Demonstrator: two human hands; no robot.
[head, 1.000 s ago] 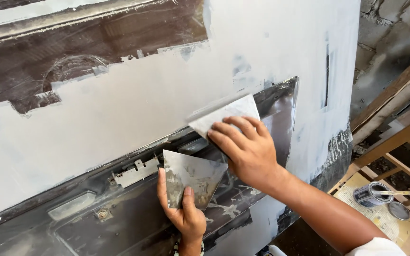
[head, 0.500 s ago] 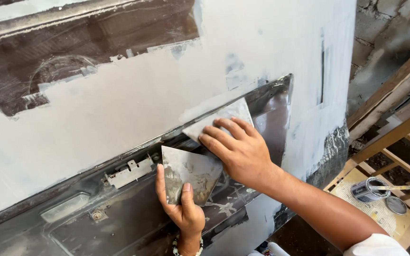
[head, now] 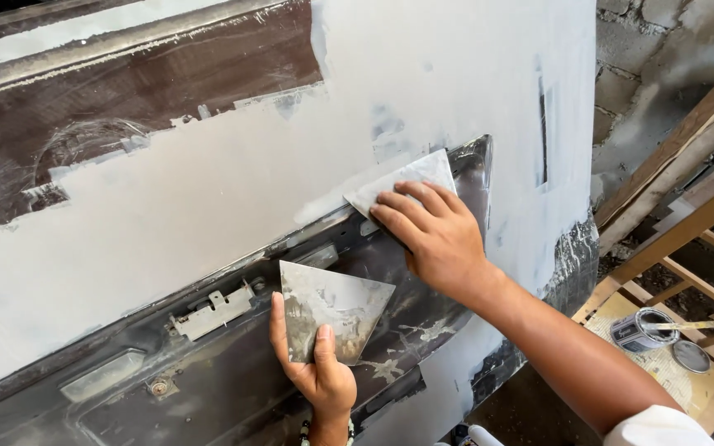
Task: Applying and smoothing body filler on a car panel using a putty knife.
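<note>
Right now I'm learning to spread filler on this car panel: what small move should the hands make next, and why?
Probably draw the right hand and its flat grey spreader blade onward along the pale filler's lower edge, since bare dark metal shows just below. The left hand holds the smeared triangular metal plate close by.
</note>
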